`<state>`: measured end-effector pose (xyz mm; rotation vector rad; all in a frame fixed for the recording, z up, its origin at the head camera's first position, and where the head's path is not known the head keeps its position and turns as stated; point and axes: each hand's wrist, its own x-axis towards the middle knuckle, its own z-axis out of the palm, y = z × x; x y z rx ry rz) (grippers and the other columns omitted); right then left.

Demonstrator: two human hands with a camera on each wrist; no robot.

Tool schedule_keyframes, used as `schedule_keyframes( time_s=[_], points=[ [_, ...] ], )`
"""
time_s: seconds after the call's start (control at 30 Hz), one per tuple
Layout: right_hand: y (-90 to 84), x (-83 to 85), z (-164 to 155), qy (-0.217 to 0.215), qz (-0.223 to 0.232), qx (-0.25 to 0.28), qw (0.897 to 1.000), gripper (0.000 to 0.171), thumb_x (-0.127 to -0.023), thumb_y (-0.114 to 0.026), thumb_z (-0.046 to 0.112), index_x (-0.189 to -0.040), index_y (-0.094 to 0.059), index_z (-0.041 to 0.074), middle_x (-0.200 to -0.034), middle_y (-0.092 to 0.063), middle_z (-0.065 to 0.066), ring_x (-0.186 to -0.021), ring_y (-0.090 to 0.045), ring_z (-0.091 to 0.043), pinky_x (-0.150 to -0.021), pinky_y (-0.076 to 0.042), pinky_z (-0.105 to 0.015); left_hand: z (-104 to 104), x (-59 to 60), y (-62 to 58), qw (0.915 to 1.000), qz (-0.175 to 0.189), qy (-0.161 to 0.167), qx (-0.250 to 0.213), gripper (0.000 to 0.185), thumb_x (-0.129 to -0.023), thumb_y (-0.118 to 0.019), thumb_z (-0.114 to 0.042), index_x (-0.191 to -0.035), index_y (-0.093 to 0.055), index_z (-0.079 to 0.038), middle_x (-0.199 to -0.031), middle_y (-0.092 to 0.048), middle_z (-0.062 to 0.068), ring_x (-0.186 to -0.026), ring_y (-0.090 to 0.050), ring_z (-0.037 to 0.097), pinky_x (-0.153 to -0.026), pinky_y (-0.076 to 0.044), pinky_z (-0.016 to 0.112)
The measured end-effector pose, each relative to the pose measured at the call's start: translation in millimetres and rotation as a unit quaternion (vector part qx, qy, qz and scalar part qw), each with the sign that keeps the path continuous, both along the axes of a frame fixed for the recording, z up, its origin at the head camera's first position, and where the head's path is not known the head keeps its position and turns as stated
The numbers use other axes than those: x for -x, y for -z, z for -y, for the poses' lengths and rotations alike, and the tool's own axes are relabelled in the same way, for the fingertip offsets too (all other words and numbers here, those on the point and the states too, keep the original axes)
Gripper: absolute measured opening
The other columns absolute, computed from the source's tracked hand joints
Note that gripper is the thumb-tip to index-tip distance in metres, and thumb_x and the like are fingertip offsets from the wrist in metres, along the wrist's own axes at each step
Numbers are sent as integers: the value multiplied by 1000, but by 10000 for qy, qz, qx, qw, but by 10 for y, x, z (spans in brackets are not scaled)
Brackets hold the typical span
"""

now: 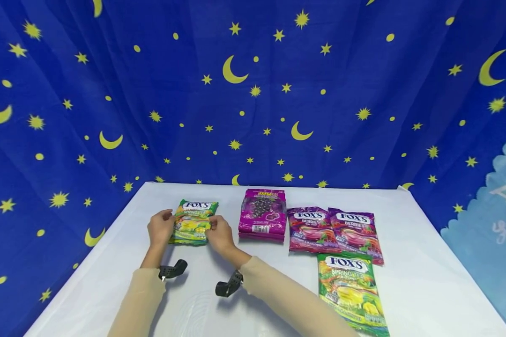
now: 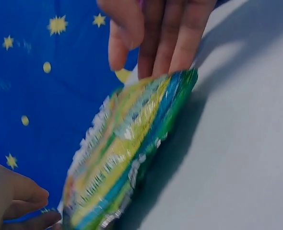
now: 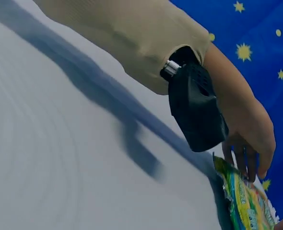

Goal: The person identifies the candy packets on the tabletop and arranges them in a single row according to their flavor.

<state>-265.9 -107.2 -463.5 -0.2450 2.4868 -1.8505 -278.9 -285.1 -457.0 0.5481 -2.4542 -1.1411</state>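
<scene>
Green stack [image 1: 191, 223]: you're pinching it from both sides with left hand [image 1: 160, 228] and right hand [image 1: 220, 235], one green bag [image 1: 351, 290] lying apart.

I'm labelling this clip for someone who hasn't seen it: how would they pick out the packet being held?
On the white table, look left of the magenta pack. The green-and-yellow candy bag stands there between the left hand and right hand. Its twin lies untouched at front right.
</scene>
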Motion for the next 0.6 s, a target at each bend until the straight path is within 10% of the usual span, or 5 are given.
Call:
schedule_keyframes(
  time_s=[0.37, 0.6],
  points=[
    [-189, -260, -354, -748, -171, 523, 9957, 35, -83, -63, -5, -117, -57, -6, -118, -58, -20, -104, -60, -31, -82, -53, -31, -378, -482, -332, 9911, -649, 1036, -530, 35, -93, -57, -4, -127, -56, 4, -122, -60, 25, -110, -58, 38, -95, -45, 47],
    [-242, -414, -824, -1106, -193, 621, 9917, 34, -85, -63, -2, -119, -57, -7, -118, -57, -22, -104, -59, -33, -85, -52, -36, -824, -712, -340, 9712, -525, 2122, -946, 32, -93, -60, -2, -125, -58, 2, -118, -64, 21, -105, -62, 34, -89, -51, 37]
  ],
)
